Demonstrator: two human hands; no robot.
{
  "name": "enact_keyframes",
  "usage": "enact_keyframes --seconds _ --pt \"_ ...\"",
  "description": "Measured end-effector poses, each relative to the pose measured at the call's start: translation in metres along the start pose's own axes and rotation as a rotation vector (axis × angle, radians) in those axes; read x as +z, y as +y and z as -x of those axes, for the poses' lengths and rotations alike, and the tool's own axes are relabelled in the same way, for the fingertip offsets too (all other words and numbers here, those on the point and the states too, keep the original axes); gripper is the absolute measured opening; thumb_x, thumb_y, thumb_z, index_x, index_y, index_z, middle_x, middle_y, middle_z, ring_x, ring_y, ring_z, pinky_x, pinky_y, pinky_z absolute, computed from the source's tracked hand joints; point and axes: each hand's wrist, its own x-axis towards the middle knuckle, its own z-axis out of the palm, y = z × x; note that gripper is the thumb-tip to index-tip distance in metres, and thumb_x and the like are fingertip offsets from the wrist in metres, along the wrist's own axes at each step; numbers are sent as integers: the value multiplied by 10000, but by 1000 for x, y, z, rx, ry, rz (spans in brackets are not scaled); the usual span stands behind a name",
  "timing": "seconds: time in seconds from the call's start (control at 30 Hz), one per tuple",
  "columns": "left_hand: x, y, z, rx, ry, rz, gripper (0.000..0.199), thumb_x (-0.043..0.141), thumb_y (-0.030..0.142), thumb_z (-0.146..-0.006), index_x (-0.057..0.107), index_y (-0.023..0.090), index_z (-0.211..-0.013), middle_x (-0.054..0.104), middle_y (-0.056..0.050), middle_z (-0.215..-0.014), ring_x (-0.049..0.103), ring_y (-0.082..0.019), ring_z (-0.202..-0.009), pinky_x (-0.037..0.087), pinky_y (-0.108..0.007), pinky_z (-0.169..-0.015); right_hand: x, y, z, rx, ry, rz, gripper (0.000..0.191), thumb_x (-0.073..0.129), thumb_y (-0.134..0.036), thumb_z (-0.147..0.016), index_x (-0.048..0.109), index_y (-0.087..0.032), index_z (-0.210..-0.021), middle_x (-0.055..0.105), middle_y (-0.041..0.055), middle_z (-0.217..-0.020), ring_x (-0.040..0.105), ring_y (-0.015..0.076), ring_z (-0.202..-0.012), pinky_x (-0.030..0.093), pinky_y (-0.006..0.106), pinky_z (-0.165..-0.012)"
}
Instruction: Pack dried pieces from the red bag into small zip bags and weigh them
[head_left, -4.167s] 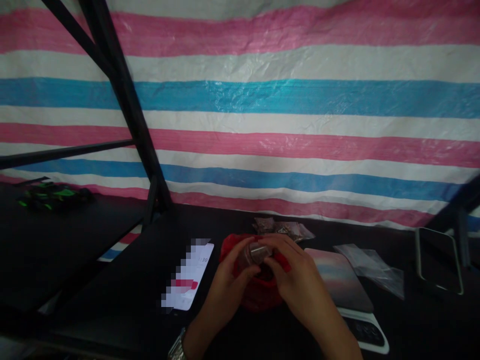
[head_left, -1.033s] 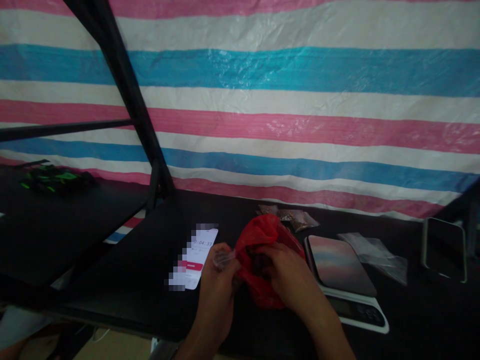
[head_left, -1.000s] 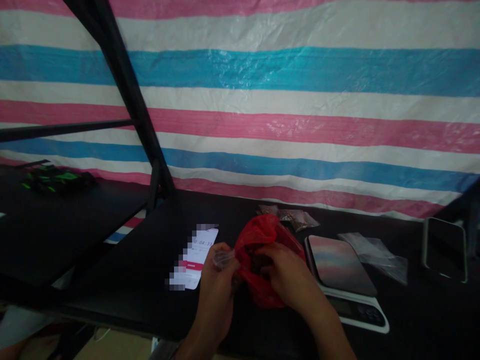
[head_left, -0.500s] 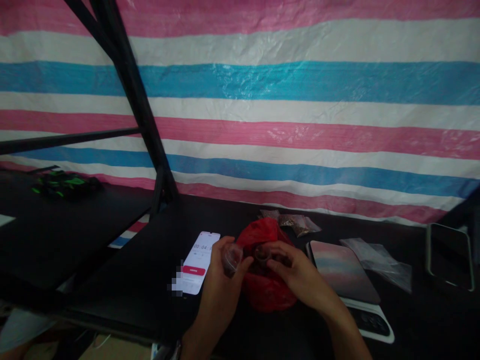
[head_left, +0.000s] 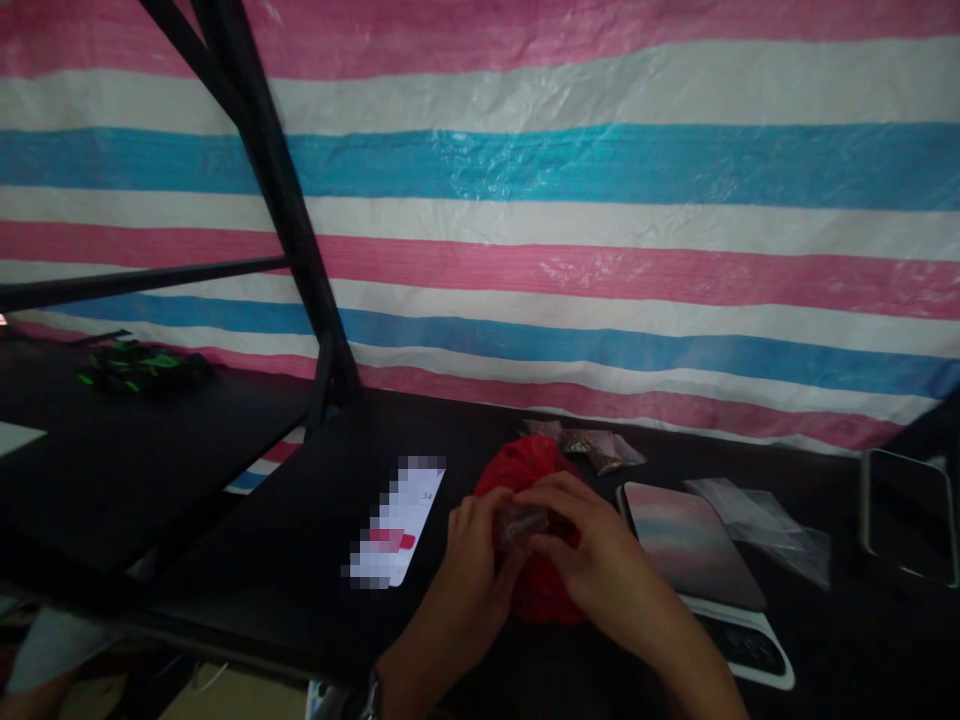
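My left hand [head_left: 480, 565] and my right hand [head_left: 600, 540] meet in front of me over a red plastic bag [head_left: 536, 465]. Between my fingers is a small piece of clear plastic [head_left: 519, 526], perhaps a little bag, pinched by both hands. The bag's lower part bulges below my hands, and its opening is hidden by my fingers. Whatever lies inside the bag does not show.
The black table [head_left: 255, 590] holds a phone [head_left: 397, 520] showing a timer, small packets [head_left: 589, 447], a pastel pad [head_left: 690, 545] on a white digital scale [head_left: 750, 645], clear film [head_left: 772, 530], and a dark tablet [head_left: 907, 515]. A green-black toy car [head_left: 142, 367] sits on the left shelf.
My hands have moved together. The clear plastic has gone from my left hand at the bag's left side to a pinch between both hands above the bag.
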Motion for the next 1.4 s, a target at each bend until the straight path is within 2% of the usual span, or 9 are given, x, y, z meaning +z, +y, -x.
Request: enact_keyframes --seconds 0.27,0.47,0.57,0.67,0.8,0.9,0.97,1.17,1.4 --pt "5 -11 1 -36 -37 113 555 675 185 -935 546 344 -1451 624 -73 -1330 591 -292 -1255 476 -504 -1098 7 -5 -1 -86 -11 232 564 459 98 -856 769 -251 -1173 677 56 -1251 683 202 -1141 527 364 -1021" --pt "-5 -6 -5 -55 67 157 392 635 297 -975 598 296 -1365 659 -96 -1351 617 -295 -1280 486 -490 -1099 4 -6 -2 -188 87 282 518 465 27 -918 738 -278 -1236 670 64 -1323 692 210 -1173 544 364 -1028" --pt "-9 3 -5 -102 250 198 327 595 384 -995 597 261 -1298 705 -92 -1242 675 -279 -1176 519 -460 -1041 -6 -1 -1 -87 155 332 466 524 -5 -912 741 -248 -1244 673 89 -1332 689 239 -1185 544 376 -1016" --pt "-9 14 -1 -209 427 221 393 538 512 -1013 557 242 -1299 708 -78 -1095 698 -269 -1001 554 -447 -922 -13 12 0 119 32 464 493 546 26 -864 778 -231 -1215 723 96 -1259 687 280 -1152 519 430 -1030" --pt "0 20 1 -323 406 143 488 550 591 -973 548 239 -1311 681 -103 -1153 676 -320 -1070 528 -535 -980 -8 28 -6 208 -19 673 511 536 52 -827 800 -187 -1193 737 129 -1270 627 331 -1201 476 470 -1074" --pt "9 16 -6 -325 431 38 571 690 512 -855 542 205 -1313 635 -150 -1295 606 -386 -1268 453 -600 -1112 0 32 -14 213 16 750 533 526 56 -816 777 -147 -1240 694 149 -1378 577 352 -1266 461 465 -1098" --pt "15 12 -13 -322 437 16 577 709 417 -810 536 183 -1309 624 -162 -1302 596 -395 -1286 439 -605 -1135 3 32 -18 229 16 762 530 531 52 -813 771 -142 -1244 686 149 -1392 571 359 -1270 461 461 -1092" --pt "19 4 -23 -423 416 284 505 686 211 -711 572 211 -1202 656 -55 -1034 690 -277 -932 574 -474 -888 5 30 -21 257 -18 669 410 609 16 -803 795 -182 -1110 759 120 -1246 611 332 -1229 474 420 -1031" --pt "9 4 -23 -440 563 469 583 809 297 -652 594 247 -1191 637 17 -935 656 -177 -780 557 -313 -708 8 35 -16 295 -24 484 398 706 -49 -809 803 -240 -1145 763 99 -1192 675 288 -1123 468 393 -996"
